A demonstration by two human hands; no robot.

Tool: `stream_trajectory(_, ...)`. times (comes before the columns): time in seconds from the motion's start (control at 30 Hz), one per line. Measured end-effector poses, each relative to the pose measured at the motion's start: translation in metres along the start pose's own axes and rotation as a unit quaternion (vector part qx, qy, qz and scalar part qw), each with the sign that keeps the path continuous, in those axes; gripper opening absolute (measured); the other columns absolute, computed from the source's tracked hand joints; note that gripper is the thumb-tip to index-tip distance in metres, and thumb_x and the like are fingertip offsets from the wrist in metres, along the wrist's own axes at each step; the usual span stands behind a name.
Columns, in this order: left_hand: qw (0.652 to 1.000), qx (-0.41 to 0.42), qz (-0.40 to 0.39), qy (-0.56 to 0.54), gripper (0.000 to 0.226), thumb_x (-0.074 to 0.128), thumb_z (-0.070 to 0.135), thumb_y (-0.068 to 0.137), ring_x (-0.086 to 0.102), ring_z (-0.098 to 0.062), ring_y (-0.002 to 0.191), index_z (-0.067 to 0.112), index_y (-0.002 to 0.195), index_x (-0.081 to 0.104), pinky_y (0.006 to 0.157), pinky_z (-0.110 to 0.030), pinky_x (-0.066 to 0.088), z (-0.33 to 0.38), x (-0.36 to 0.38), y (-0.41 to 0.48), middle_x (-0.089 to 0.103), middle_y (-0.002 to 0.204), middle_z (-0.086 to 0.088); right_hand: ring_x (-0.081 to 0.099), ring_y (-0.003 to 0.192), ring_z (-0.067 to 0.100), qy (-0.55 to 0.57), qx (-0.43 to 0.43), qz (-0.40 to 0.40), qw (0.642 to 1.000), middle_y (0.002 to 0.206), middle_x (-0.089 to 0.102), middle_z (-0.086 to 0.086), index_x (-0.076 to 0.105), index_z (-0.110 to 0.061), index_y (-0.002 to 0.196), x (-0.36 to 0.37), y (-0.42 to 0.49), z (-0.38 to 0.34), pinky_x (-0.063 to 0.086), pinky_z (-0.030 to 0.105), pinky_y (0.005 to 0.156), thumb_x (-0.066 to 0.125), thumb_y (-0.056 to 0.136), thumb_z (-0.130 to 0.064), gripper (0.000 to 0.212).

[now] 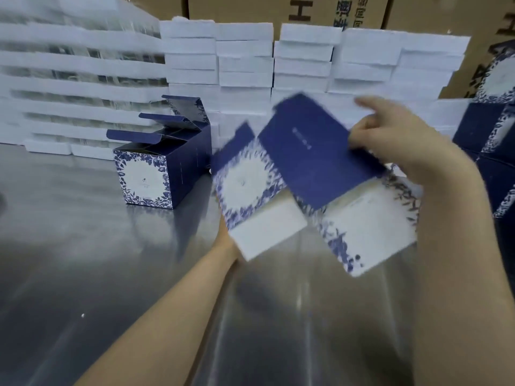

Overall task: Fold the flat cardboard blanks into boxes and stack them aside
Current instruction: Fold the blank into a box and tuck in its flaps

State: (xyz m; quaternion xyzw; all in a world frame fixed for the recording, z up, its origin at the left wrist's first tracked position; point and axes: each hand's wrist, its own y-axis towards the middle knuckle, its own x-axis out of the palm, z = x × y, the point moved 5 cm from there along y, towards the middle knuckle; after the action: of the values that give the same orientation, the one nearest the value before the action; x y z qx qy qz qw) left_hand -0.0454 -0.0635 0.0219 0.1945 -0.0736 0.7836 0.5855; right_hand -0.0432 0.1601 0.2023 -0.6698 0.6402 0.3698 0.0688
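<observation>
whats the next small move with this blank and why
Probably square the blank into a tube: it looks only partly opened, held in the air, with the right hand pinching its upper edge and the left hand mostly hidden behind it.

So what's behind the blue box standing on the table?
Piles of white boxes, with brown cartons behind those. The blue box hides the lowest white ones.
</observation>
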Motion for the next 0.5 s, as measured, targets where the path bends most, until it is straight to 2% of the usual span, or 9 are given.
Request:
stream_trajectory(0.07,0.993,-0.085,-0.004,-0.081,0.041,0.03,0.012,0.106,0.06,-0.009,0.043,-0.001,0.144,0.035,0.038,-0.014,0.044,-0.007,-0.005,0.002,0.067,0.062,0.001,0.057,0.071,0.008,-0.043,0.003,-0.068,0.997,0.077,0.064,-0.006,0.048,-0.024,0.139,0.014,-0.003,-0.007,0.042,0.024,0.063,0.062,0.082,-0.011,0.06)
stream_trajectory(0.13,0.983,-0.144,0.008,-0.116,0.039,0.028,0.013,0.107,0.061,-0.013,0.04,0.0,0.141,0.041,0.033,-0.017,0.044,-0.015,-0.005,0.0,0.066,0.056,0.0,0.054,0.069,0.005,-0.05,-0.016,-0.027,0.998,0.078,0.061,-0.009,0.055,-0.022,0.134,0.019,0.002,-0.013,0.038,0.023,0.066,0.057,0.083,-0.008,0.054)
stream_trajectory(0.2,0.99,-0.109,0.038,-0.079,0.028,0.036,0.009,0.105,0.063,-0.017,0.051,0.007,0.121,0.058,0.039,-0.019,0.045,-0.013,-0.007,0.001,0.068,0.065,0.0,0.049,0.065,0.005,-0.019,-0.026,0.064,0.997,0.073,0.057,-0.011,0.062,-0.023,0.127,0.015,0.006,-0.016,0.037,0.021,0.063,0.05,0.081,-0.004,0.051)
stream_trajectory(0.23,0.994,-0.079,0.054,-0.048,0.025,0.04,0.004,0.102,0.064,-0.017,0.061,0.01,0.112,0.062,0.046,-0.02,0.048,-0.01,-0.011,0.005,0.07,0.073,0.0,0.045,0.058,0.006,-0.002,-0.031,0.103,0.994,0.064,0.053,-0.011,0.068,-0.027,0.118,0.01,0.005,-0.017,0.035,0.021,0.056,0.046,0.077,-0.004,0.052)
stream_trajectory(0.27,0.996,-0.057,0.056,-0.03,0.027,0.039,0.0,0.099,0.065,-0.016,0.07,0.011,0.108,0.063,0.055,-0.022,0.051,-0.008,-0.013,0.01,0.071,0.083,-0.001,0.039,0.051,0.007,0.011,-0.035,0.129,0.991,0.055,0.047,-0.011,0.072,-0.03,0.108,0.003,0.003,-0.016,0.032,0.02,0.052,0.043,0.072,-0.005,0.053)
stream_trajectory(0.33,0.994,-0.071,0.023,-0.075,0.029,0.035,0.006,0.1,0.067,-0.014,0.083,0.01,0.109,0.063,0.073,-0.024,0.053,-0.004,-0.012,0.015,0.07,0.099,-0.005,0.038,0.045,0.007,0.003,-0.023,0.144,0.989,0.047,0.047,-0.012,0.074,-0.035,0.095,-0.008,0.0,-0.011,0.031,0.022,0.05,0.039,0.066,-0.01,0.052)
stream_trajectory(0.4,0.992,-0.087,-0.014,-0.089,0.035,0.033,0.021,0.102,0.067,-0.02,0.095,0.009,0.114,0.063,0.086,-0.033,0.053,-0.004,-0.007,0.018,0.07,0.108,-0.008,0.048,0.047,0.006,-0.028,0.009,0.1,0.995,0.052,0.057,-0.014,0.073,-0.037,0.096,-0.009,-0.001,-0.005,0.036,0.023,0.05,0.04,0.069,-0.011,0.049)
stream_trajectory(0.43,0.993,-0.091,-0.022,-0.078,0.037,0.034,0.027,0.102,0.068,-0.023,0.096,0.01,0.114,0.064,0.085,-0.035,0.055,-0.004,-0.004,0.017,0.072,0.107,-0.008,0.052,0.05,0.007,-0.035,0.016,0.051,0.998,0.056,0.061,-0.012,0.072,-0.036,0.096,-0.004,0.0,-0.003,0.038,0.023,0.051,0.042,0.074,-0.008,0.047)
stream_trajectory(0.5,0.991,-0.107,-0.009,-0.079,0.036,0.039,0.036,0.1,0.072,-0.022,0.08,0.016,0.104,0.068,0.063,-0.031,0.058,-0.008,0.0,0.016,0.075,0.094,-0.005,0.061,0.058,0.008,-0.032,0.024,-0.068,0.997,0.067,0.068,-0.006,0.069,-0.037,0.099,0.009,0.0,0.002,0.045,0.024,0.055,0.044,0.083,-0.001,0.047)
